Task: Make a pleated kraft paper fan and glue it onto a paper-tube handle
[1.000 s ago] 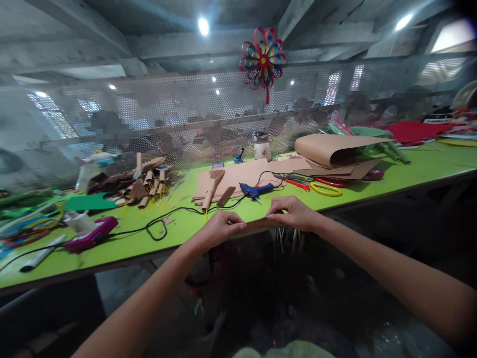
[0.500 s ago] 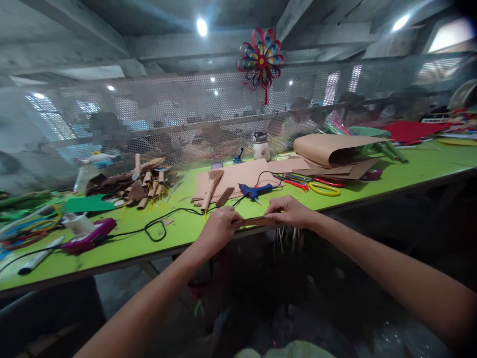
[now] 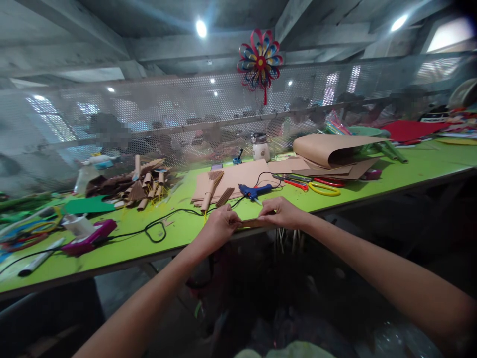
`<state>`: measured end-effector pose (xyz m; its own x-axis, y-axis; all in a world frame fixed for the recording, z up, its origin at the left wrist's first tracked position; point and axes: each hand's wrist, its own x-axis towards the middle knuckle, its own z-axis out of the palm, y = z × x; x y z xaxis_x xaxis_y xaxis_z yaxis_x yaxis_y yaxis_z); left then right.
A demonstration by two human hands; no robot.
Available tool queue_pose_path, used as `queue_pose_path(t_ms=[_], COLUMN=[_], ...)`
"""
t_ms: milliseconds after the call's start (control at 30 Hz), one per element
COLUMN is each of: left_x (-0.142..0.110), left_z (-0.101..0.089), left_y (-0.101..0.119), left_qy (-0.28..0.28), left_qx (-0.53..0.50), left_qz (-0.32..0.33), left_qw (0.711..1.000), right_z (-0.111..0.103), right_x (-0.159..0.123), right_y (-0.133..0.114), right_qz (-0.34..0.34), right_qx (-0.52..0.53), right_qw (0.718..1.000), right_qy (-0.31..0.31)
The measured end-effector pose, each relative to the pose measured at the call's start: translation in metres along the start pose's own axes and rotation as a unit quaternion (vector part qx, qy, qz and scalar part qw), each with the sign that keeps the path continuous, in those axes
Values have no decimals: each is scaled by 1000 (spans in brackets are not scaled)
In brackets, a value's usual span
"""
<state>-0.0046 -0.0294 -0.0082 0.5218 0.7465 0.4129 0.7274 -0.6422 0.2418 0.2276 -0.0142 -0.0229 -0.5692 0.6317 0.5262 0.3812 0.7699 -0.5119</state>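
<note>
Between my two hands, at the table's front edge, is a narrow strip of brown paper (image 3: 250,223). My left hand (image 3: 220,223) pinches its left end, and my right hand (image 3: 280,213) pinches the right end. Just beyond the fingers lies a blue glue gun (image 3: 255,191) with a black cord. Beside it, a pleated piece of brown paper (image 3: 225,197) and a rolled paper tube with a fanned top (image 3: 211,191) rest by the flat brown sheets (image 3: 238,175). The fingers hide both ends of the strip.
Right of the glue gun are yellow-handled scissors (image 3: 323,189), a red cutter (image 3: 296,184) and a curled brown sheet (image 3: 328,149). To the left sit a heap of paper tubes (image 3: 149,184) and a purple power strip (image 3: 91,237). A jug (image 3: 261,147) stands by the mesh screen (image 3: 179,114).
My right hand has shifted slightly left, closer to my left hand, along the paper strip. Both hands keep their pinch; the things on the table stay where they were.
</note>
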Motion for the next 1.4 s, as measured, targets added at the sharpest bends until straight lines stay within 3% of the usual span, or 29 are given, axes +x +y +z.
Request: queue_pose_path(t_ms=[300,567,833,1067,1400], left_x=[-3,3,-2,11,23], left_z=[1,-10,-13,-18,-1], left_y=[1,-8,-8,9,15], left_qy=[7,-92,-34,-100,-51], left_qx=[28,-47,-48,-40,-15], left_qz=[-10,40,49,75,71], left_qw=[1000,994,997,991,996], right_z=[3,-5,-8,-2,2], right_x=[1,-6,-3,3,5], right_y=[1,4,0,-3,-7], right_qz=[1,12,11,-13,-21], right_qx=[-2,14,18,-1,-18], right_qw=[1000,1000,1000,1000,1000], right_qy=[14,7,-5,16,10])
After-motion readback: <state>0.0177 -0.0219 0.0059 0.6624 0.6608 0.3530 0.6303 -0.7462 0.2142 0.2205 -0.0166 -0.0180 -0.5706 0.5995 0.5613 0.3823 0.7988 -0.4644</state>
